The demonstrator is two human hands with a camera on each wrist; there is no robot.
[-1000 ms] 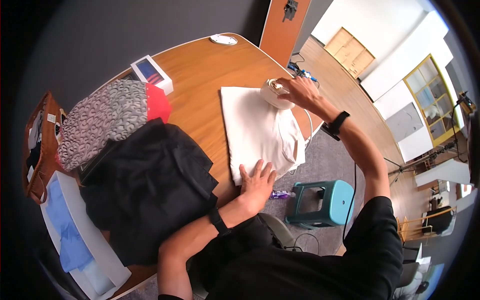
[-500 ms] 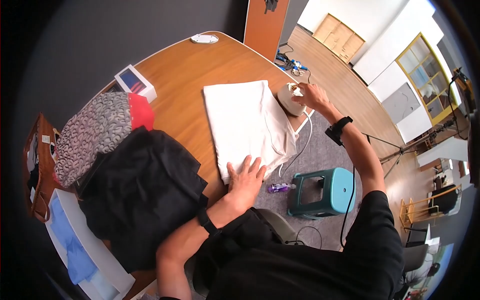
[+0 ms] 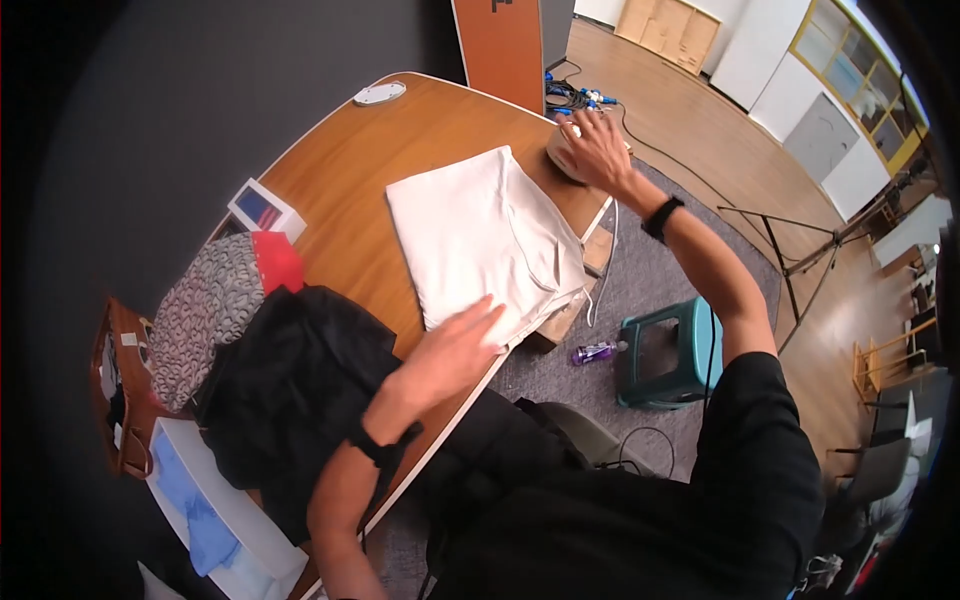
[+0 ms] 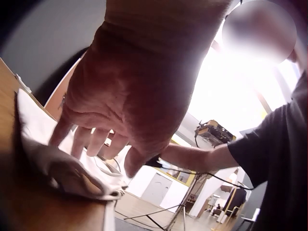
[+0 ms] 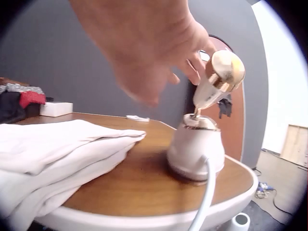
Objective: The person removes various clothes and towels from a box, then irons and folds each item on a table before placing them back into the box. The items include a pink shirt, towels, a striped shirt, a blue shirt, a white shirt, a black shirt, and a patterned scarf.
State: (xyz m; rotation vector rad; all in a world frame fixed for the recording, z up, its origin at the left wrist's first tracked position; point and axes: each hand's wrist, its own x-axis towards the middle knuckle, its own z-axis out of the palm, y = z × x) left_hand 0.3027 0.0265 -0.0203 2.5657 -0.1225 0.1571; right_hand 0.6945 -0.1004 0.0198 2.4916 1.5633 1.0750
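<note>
A white cloth (image 3: pixel 450 225), folded flat in layers, lies on the wooden table. Over its near edge my left hand (image 3: pixel 445 355) reaches with fingers extended, blurred in the head view. In the left wrist view the fingers are spread just by the folded cloth (image 4: pixel 36 118). At the table's far right corner stands a white corded appliance (image 5: pixel 195 151) with gold trim and a tilting gold-ended top part. My right hand (image 3: pixel 598 155) is at this appliance, its fingers loosely extended. From the right wrist, the thumb shows apart from it, while the fingertips overlap the top part.
Black fabric (image 3: pixel 290 370), a patterned grey-and-red bundle (image 3: pixel 215 310), a white box (image 3: pixel 265 210) and an open box with blue cloth (image 3: pixel 205 525) crowd the left side. A small white object (image 3: pixel 380 94) lies at the back. Beside the table stands a teal stool (image 3: pixel 695 350).
The appliance has moved from on top of the white cloth to the bare table corner, carried by my right hand. My left hand, earlier pressed on the cloth, has shifted and blurs. The view has turned.
</note>
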